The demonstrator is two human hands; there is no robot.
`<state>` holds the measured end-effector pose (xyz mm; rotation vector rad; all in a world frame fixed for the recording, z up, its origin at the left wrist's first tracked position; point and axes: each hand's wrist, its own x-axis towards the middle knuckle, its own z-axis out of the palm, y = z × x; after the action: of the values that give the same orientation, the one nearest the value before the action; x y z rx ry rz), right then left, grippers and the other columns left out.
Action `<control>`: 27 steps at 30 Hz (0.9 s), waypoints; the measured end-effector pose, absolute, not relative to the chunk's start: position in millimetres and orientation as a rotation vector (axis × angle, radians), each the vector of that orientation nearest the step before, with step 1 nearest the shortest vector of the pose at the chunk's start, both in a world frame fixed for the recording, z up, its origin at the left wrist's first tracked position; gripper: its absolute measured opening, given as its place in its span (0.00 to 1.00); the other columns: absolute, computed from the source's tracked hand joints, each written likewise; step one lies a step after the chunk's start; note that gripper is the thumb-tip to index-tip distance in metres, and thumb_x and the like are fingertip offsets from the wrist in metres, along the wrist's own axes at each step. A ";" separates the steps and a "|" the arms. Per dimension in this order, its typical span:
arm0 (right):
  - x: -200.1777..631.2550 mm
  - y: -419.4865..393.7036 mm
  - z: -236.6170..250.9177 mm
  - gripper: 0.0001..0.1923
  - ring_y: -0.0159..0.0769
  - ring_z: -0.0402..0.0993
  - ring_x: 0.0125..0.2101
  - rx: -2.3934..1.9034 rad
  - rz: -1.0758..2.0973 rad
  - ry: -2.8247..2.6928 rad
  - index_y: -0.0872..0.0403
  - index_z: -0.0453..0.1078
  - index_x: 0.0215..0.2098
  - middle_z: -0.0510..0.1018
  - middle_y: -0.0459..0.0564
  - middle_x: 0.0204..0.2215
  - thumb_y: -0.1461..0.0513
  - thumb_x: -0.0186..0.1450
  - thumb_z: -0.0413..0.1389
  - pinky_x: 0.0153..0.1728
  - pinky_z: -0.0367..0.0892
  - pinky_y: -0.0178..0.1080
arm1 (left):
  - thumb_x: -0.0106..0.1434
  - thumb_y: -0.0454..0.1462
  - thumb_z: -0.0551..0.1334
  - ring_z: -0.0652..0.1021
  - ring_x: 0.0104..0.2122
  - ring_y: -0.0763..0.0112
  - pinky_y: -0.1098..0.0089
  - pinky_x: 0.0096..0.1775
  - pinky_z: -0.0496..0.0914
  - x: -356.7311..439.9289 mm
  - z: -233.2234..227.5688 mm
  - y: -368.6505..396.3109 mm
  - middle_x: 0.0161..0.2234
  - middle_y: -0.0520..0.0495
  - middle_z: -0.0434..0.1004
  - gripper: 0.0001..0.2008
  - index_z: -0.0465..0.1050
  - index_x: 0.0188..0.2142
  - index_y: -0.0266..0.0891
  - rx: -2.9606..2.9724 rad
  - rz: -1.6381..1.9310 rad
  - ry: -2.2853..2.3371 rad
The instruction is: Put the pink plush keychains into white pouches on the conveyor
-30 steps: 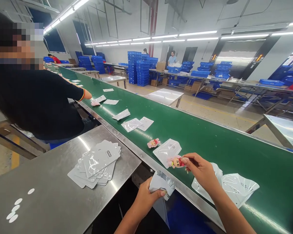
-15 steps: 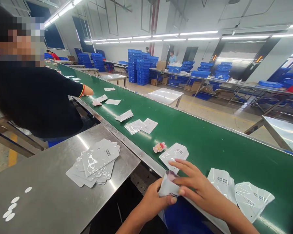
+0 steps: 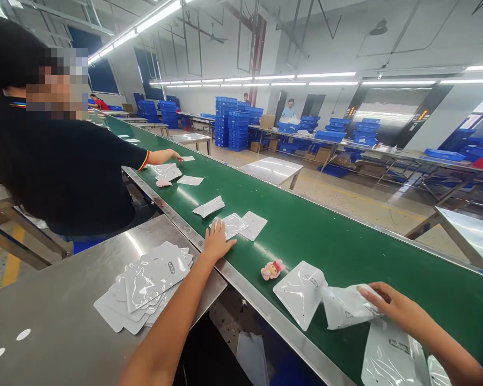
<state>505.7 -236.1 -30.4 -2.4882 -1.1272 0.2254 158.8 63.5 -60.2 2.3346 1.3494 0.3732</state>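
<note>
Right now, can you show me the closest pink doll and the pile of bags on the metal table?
Closest pink doll (image 3: 272,270): head view, on its middle.
Pile of bags (image 3: 154,280): head view, middle of its top.

The dark labels (image 3: 311,280) on the white pouches (image 3: 300,301) are illegibly small.

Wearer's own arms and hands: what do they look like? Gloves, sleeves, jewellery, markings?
No gloves on the left hand or right hand. The left forearm and right forearm are bare as far as they show: no sleeve, watch, bracelet, cable or clear marking. No ring shows, though the right fingers are partly hidden.
</note>
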 end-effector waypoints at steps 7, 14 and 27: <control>449.5 -188.3 -13.8 0.22 0.45 0.73 0.40 -2.321 -0.055 -1.451 0.48 0.67 0.46 0.70 0.51 0.51 0.46 0.63 0.46 0.37 0.69 0.45 | 0.66 0.36 0.50 0.68 0.53 0.59 0.57 0.55 0.56 162.2 -78.6 50.6 0.51 0.39 0.70 0.13 0.69 0.45 0.37 2.603 0.286 1.253; 328.2 -124.8 -23.9 0.18 0.45 0.62 0.53 -1.496 -0.221 -2.275 0.54 0.62 0.53 0.70 0.55 0.51 0.64 0.65 0.47 0.54 0.55 0.51 | 0.66 0.40 0.49 0.76 0.35 0.61 0.60 0.45 0.64 148.4 -17.9 -31.4 0.31 0.42 0.77 0.16 0.73 0.34 0.37 2.715 0.273 1.015; 301.0 -190.0 -49.0 0.21 0.36 0.70 0.29 -1.596 0.958 -1.161 0.55 0.69 0.34 0.74 0.47 0.29 0.47 0.64 0.48 0.28 0.66 0.34 | 0.48 0.55 0.64 0.74 0.43 0.54 0.59 0.46 0.65 148.2 -72.4 -124.4 0.43 0.37 0.75 0.38 0.66 0.52 0.34 0.950 0.508 0.550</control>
<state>301.0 -190.0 -49.0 -1.5958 -1.1612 0.9582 148.2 -124.4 -72.4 0.9496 0.5495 0.5084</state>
